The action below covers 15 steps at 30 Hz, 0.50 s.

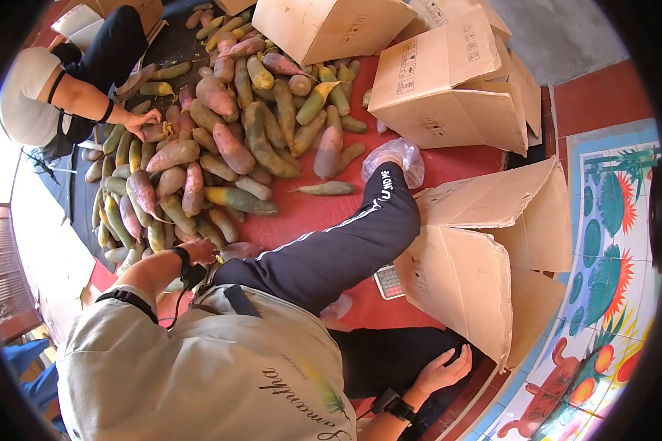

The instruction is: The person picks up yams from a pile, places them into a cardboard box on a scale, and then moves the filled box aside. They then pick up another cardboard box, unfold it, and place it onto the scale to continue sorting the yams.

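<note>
At the near edge of a large pile of pink and green radishes (235,151), my left hand (200,251) has its fingers curled at the end of a pink radish (243,251). The fingertips are partly hidden. My right hand (443,370) rests by my bent knee, fingers apart, with no object visible in it. Close to it stands an open cardboard box (460,283) with its flaps up. A black band and a dark device sit on each wrist.
Across the pile, a co-worker's hand (143,123) touches the radishes. More cardboard boxes (445,88) stand at the back right. My outstretched leg (331,253) ends in a plastic-covered foot (395,162). A white keypad device (389,282) lies beside the near box. Painted tiles (603,242) line the right.
</note>
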{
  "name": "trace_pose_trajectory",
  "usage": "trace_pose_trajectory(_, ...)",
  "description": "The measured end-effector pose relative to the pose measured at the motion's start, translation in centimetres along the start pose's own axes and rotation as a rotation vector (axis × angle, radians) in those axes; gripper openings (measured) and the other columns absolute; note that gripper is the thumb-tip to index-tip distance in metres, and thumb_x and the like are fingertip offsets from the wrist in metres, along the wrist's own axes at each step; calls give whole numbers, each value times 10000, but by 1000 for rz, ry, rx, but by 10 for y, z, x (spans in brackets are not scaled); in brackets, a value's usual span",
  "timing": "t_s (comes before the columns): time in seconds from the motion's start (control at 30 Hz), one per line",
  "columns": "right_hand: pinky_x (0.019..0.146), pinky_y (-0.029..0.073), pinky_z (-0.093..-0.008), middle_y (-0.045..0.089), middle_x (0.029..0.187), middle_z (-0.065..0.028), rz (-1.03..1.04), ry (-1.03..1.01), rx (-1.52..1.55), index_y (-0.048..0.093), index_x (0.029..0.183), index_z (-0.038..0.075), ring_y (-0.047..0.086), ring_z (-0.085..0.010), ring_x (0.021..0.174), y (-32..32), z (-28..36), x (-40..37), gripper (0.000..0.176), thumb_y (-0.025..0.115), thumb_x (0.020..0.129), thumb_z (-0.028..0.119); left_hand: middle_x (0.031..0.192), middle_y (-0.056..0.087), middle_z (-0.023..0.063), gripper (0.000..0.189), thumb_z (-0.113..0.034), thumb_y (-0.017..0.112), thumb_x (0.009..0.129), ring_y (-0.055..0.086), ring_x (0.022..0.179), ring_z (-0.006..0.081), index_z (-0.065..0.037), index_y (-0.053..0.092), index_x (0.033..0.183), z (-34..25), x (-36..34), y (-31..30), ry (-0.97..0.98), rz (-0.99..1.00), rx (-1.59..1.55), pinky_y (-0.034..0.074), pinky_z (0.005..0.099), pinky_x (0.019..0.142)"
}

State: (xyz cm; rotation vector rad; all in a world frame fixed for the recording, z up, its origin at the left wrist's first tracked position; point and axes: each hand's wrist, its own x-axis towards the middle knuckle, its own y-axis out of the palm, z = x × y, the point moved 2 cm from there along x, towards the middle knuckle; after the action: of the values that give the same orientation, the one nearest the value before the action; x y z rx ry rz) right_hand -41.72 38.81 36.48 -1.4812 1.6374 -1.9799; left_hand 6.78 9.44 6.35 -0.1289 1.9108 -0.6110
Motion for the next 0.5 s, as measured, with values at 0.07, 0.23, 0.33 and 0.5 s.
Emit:
trace_pose_trajectory(0.07, 853, 421, -438, 578, 1077, -181, 14, -11, -2, 551, 1051, -32, 543, -341, 985, 2, 1, 0, 210, 507, 897, 104, 1048, 631, 144, 395, -230, 534, 791, 640, 911, 289, -175, 592, 1178, 8, 10, 14, -17, 79, 54, 531, 397, 761)
trace_pose_trajectory(0.23, 861, 425, -430, 581, 1071, -184, 38, 1, -6, 556, 1071, -36, 543, -346, 983, 5, 1, -1, 231, 513, 894, 107, 1103, 610, 180, 531, -159, 559, 738, 631, 954, 291, -129, 512, 1267, -20, -25, -10, -136, 151, 53, 524, 382, 776)
trace_pose_trajectory(0.33, 864, 425, -430, 581, 1071, -184, 49, -1, -6, 557, 1070, -37, 543, -346, 983, 5, -1, -1, 232, 512, 895, 108, 1098, 615, 186, 627, -137, 592, 686, 622, 985, 296, -60, 464, 1295, -11, -18, 4, -153, 141, 51, 514, 380, 785)
trace_pose_trajectory(0.5, 870, 425, -429, 581, 1070, -183, 55, -7, 2, 557, 1069, -38, 543, -345, 987, 5, 2, 1, 233, 512, 894, 108, 1093, 622, 185, 754, -174, 669, 608, 611, 1016, 304, -8, 433, 1304, -3, -15, 13, -125, 163, -29, 500, 400, 802)
